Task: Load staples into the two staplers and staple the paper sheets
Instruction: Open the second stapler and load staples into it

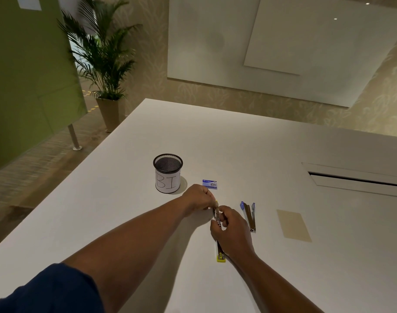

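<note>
Left hand point(198, 199) and right hand point(230, 229) are both on the yellow stapler point(220, 256), which lies opened out flat near the middle of the table point(125, 199), its yellow end pointing toward the near edge. The left fingers pinch the far end of its metal channel, the right fingers curl round the middle; whether a staple strip is in there, I cannot tell. Just to the right sits the blue stapler point(249, 214), hinged open in a V and untouched by either hand. The staple box point(209, 184) lies beyond the hands, beside the mesh cup point(168, 173). The tan paper point(293, 225) waits toward the right edge, unstapled as far as I can see. Loading looks underway; all the stapling is left.
</note>
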The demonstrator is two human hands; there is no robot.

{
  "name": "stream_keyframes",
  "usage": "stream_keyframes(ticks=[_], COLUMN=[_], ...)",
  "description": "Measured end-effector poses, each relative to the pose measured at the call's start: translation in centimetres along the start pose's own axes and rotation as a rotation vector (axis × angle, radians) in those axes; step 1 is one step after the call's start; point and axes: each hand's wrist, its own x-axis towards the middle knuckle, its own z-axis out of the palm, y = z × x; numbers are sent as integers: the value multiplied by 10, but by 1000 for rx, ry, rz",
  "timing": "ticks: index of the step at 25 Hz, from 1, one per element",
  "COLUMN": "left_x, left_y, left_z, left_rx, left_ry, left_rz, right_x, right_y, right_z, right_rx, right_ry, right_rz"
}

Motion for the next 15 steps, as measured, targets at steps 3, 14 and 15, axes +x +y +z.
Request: stream_keyframes(ticks=[3,14,15], left_x=[1,7,7], left_y=[2,7,7], left_z=[-1,-1,0], left_rx=[6,93,114], left_ry=[3,-7,-7], left_rz=[-24,-27,-11], right_x=[1,6,6], right_y=[0,-7,-8], right_z=[0,-4,-3], right_rx=[-36,-67,-64], right_ry=[-19,-87,-86], right_rz=[-14,3,3])
